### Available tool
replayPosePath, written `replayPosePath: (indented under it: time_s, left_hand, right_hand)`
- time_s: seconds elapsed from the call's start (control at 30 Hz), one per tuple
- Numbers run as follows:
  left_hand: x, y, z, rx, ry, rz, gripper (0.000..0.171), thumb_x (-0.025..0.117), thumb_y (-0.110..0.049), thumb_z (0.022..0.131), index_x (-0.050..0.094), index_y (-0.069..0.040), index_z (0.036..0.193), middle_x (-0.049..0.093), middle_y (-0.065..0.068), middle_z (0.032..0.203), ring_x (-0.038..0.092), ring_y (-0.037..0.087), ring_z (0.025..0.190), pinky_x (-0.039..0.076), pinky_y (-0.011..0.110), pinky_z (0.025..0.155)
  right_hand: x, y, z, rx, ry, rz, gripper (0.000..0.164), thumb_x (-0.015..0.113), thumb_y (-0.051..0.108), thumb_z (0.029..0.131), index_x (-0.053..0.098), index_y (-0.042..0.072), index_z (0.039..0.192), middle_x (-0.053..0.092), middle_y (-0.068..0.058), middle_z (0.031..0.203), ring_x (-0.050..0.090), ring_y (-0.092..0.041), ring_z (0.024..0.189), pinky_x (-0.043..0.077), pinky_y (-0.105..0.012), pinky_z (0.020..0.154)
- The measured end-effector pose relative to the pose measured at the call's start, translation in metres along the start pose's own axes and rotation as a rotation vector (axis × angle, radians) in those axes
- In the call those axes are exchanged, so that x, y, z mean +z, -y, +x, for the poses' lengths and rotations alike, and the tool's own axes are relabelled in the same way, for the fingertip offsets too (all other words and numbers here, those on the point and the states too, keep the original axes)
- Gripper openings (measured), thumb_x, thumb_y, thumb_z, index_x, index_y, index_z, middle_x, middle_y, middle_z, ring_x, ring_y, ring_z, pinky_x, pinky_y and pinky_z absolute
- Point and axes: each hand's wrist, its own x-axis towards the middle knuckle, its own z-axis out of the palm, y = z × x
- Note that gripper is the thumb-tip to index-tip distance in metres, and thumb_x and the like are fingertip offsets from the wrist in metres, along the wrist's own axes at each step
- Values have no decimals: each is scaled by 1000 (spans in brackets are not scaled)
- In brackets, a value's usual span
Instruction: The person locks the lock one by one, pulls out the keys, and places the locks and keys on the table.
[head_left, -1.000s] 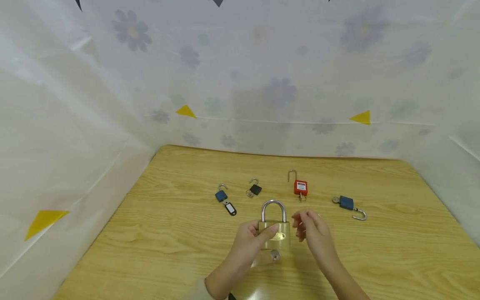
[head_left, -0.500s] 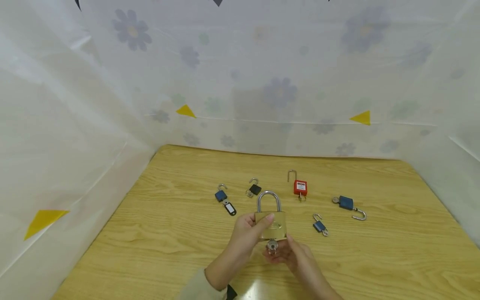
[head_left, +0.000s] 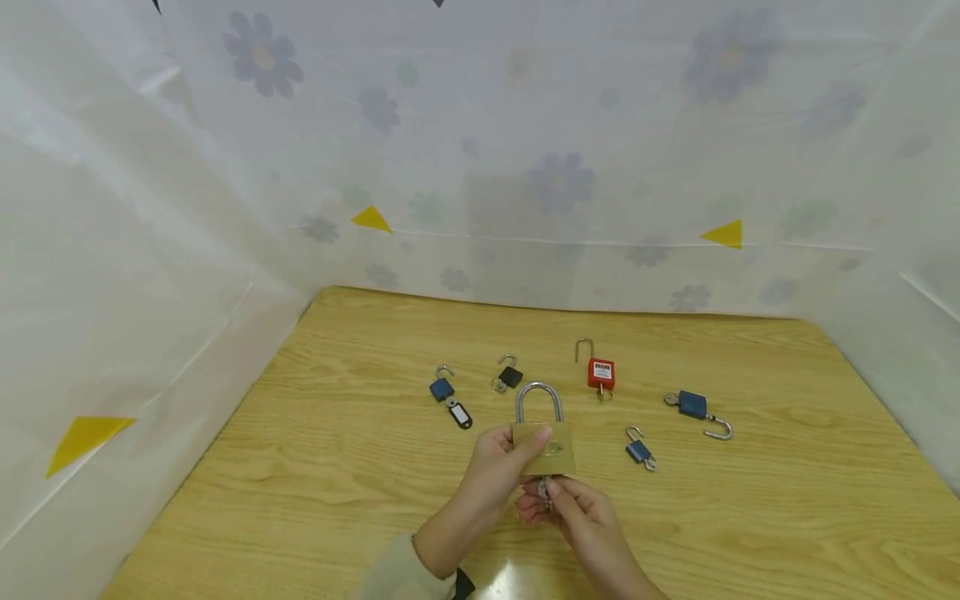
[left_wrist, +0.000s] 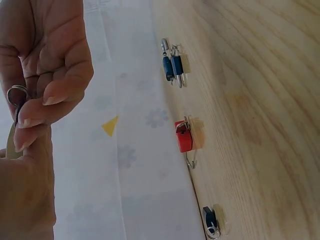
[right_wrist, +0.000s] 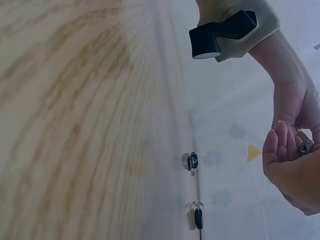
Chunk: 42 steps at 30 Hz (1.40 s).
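Observation:
A large brass padlock (head_left: 561, 460) with its steel shackle (head_left: 538, 388) pointing up is held above the table. My left hand (head_left: 489, 468) grips its left side, thumb across the front face. Under the body, my right hand (head_left: 583, 515) pinches the key (head_left: 544, 488) that sticks out of the bottom, thumb in front and fingers behind. In the left wrist view a key ring (left_wrist: 18, 93) hangs at the right hand's fingers, with the padlock's body mostly hidden. The right wrist view shows the key ring (right_wrist: 305, 147) close beside the curled fingers.
Several smaller padlocks with keys lie on the wooden table (head_left: 315, 475), shackles open: a blue one with a black tag (head_left: 442, 389), a black one (head_left: 512, 377), a red one (head_left: 602, 374), a small blue one (head_left: 638, 452) and a larger blue one (head_left: 692, 405). White sheeting (head_left: 480, 125) surrounds the table.
My right hand has moved from the right of the brass padlock down to the key below it, uncovering the small blue padlock. The brass padlock rose slightly and its key came into the right hand's pinch.

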Motion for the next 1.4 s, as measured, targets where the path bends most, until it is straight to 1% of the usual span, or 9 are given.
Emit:
replayPosePath:
  time_s: [0.2, 0.33, 0.43, 0.53, 0.73, 0.87, 1.03, 1.3, 1.4]
  left_hand:
    - [1, 2, 1, 10, 5, -1, 33, 63, -12, 87, 55, 11, 109, 68, 18, 104, 67, 14, 86, 55, 25, 79]
    - [2, 4, 1, 24, 4, -16, 32, 63, -11, 87, 55, 12, 108, 68, 20, 104, 67, 15, 87, 55, 25, 78]
    - [2, 4, 0, 31, -5, -13, 32, 63, -11, 88, 55, 11, 109, 68, 21, 104, 68, 15, 85, 55, 23, 76]
    - [3, 4, -1, 26, -22, 3, 31, 63, -12, 87, 55, 10, 108, 69, 19, 100, 67, 11, 77, 54, 19, 67]
    - [3, 4, -2, 5, -23, -2, 29, 63, -12, 87, 56, 9, 105, 70, 8, 82, 55, 3, 54, 42, 14, 47]
    - [2, 5, -2, -2, -30, -10, 28, 64, -12, 87, 56, 9, 105, 69, 5, 78, 54, 3, 52, 41, 14, 47]
    - [0, 6, -2, 9, -55, 3, 30, 64, -13, 86, 57, 8, 107, 72, 11, 87, 63, 6, 62, 47, 16, 57]
    - [0, 5, -2, 0, -28, -40, 28, 62, -10, 87, 56, 10, 105, 71, 6, 79, 56, 3, 53, 40, 13, 47]
    - [-1, 4, -2, -5, -11, -64, 29, 61, -11, 88, 55, 10, 107, 71, 9, 81, 60, 4, 56, 44, 13, 50]
  right_hand:
    - [6, -2, 1, -72, -88, 55, 26, 39, 13, 100, 64, 5, 99, 71, 6, 93, 66, -8, 86, 55, -23, 79]
    - [9, -5, 1, -134, -116, 79, 28, 39, 8, 100, 64, 11, 90, 71, 6, 91, 66, -7, 85, 55, -22, 79]
    - [11, -8, 2, -188, -109, 98, 30, 37, 5, 100, 64, 13, 90, 71, 6, 91, 66, -6, 87, 54, -20, 80]
    - [12, -10, 2, -221, -105, 117, 32, 35, 4, 100, 64, 13, 90, 70, 6, 92, 65, -6, 88, 53, -20, 81]
    - [15, -13, 0, -219, -157, 103, 29, 38, 3, 99, 64, 10, 88, 68, 5, 90, 64, -6, 86, 53, -19, 79]
    - [16, -13, -1, -199, -175, 102, 29, 39, 2, 97, 65, 11, 86, 69, 6, 89, 64, -5, 85, 52, -17, 79]
    - [16, -13, -1, -213, -129, 125, 32, 38, -1, 97, 65, 13, 86, 69, 6, 92, 65, -5, 88, 52, -17, 82]
    - [15, -14, -2, -234, -74, 153, 34, 36, -2, 98, 65, 13, 89, 69, 5, 98, 65, -5, 92, 51, -17, 85]
    - [14, -15, -3, -264, -46, 153, 35, 34, -4, 97, 66, 11, 92, 69, 5, 100, 64, -6, 94, 51, -17, 86]
